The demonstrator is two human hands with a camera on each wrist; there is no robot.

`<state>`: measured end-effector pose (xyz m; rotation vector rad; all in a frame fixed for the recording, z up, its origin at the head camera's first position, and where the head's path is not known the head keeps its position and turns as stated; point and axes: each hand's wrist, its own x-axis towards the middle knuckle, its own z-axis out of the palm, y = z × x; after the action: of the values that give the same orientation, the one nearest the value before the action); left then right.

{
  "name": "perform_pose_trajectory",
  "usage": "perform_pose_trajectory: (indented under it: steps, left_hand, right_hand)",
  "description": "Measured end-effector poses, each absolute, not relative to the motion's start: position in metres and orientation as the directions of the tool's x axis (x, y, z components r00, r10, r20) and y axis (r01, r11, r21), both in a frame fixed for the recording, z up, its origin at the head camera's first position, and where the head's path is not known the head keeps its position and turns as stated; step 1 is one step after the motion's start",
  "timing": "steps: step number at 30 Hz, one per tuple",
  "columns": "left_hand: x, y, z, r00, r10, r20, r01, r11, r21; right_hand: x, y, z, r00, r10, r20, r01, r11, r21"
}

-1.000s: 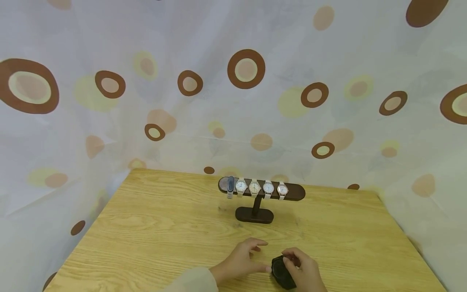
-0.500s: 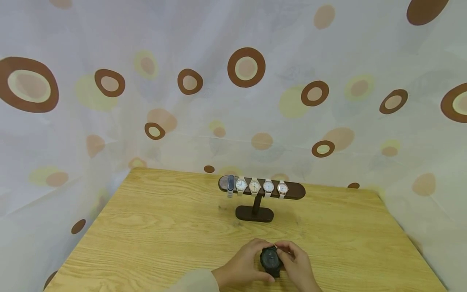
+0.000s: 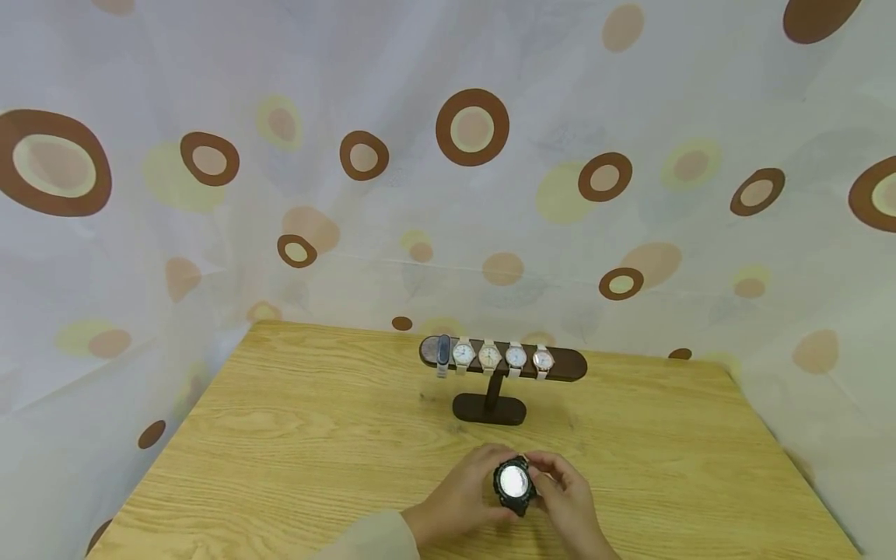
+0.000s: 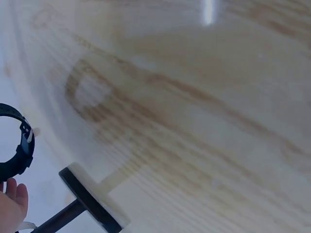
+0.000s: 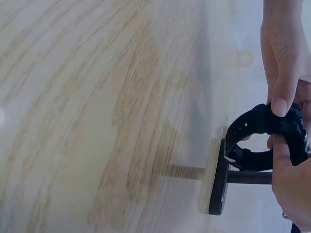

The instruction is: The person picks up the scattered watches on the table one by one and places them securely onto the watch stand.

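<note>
A black sports watch is held between both hands over the front of the table, its round face bright with glare. My left hand grips it from the left, thumb below the case and fingers above. From the other side, my right hand pinches the watch's right edge. In the right wrist view the black strap curves into a loop, with the left hand above and the right hand below. The left wrist view catches part of the strap loop beside the left hand's fingertips.
Behind the hands stands a dark T-shaped watch stand. Its bar carries a dark fitness band at the left end and several pale-strapped watches. The bar's right end is bare. A patterned curtain surrounds the wooden table.
The black watch has moved left and away from the body, and its face has turned up into glare. The left hand, beside it at first, now grips it along with the right.
</note>
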<state>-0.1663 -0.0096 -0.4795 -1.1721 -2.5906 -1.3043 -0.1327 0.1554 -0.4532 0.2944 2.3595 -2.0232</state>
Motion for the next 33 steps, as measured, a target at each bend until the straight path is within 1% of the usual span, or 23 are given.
perform_pose_trajectory:
  steps: [7, 10, 14, 20, 23, 26, 28, 30, 33]
  left_hand:
    - [-0.168, -0.011, -0.469, -0.731, 0.585, 0.351, 0.633, 0.389, 0.669]
    - [-0.168, -0.012, -0.464, -0.73, 0.579, 0.364, 0.639, 0.386, 0.666]
    - [-0.169, -0.014, -0.457, -0.711, 0.582, 0.396, 0.668, 0.383, 0.638]
    - [-0.172, -0.014, -0.45, -0.679, 0.578, 0.452, 0.715, 0.383, 0.585]
    - [-0.173, -0.016, -0.449, -0.682, 0.58, 0.445, 0.712, 0.389, 0.584]
    - [-0.173, -0.018, -0.448, -0.693, 0.583, 0.424, 0.696, 0.387, 0.605]
    - [-0.174, -0.019, -0.448, -0.701, 0.584, 0.409, 0.683, 0.386, 0.62]
    - [-0.174, -0.021, -0.449, -0.706, 0.585, 0.4, 0.675, 0.384, 0.629]
    - [-0.173, -0.022, -0.449, -0.705, 0.592, 0.391, 0.665, 0.359, 0.655]
  right_hand:
    - [-0.135, 0.157, -0.449, -0.987, 0.098, -0.126, 0.131, 0.036, -0.991]
    - [-0.135, 0.158, -0.448, -0.994, 0.067, -0.085, 0.087, 0.032, -0.996]
    - [-0.135, 0.159, -0.444, -1.0, 0.029, 0.006, -0.003, 0.087, -0.996]
    - [-0.135, 0.166, -0.44, -0.989, 0.004, 0.148, -0.142, 0.254, -0.957]
    - [-0.133, 0.171, -0.441, -0.967, -0.083, 0.241, -0.254, 0.362, -0.897]
    - [-0.132, 0.176, -0.444, -0.918, -0.211, 0.337, -0.397, 0.509, -0.764]
    - [-0.132, 0.179, -0.445, -0.888, -0.283, 0.363, -0.46, 0.582, -0.671]
    - [-0.133, 0.18, -0.445, -0.865, -0.329, 0.378, -0.499, 0.634, -0.591]
    - [-0.136, 0.18, -0.446, -0.862, -0.347, 0.371, -0.504, 0.667, -0.548]
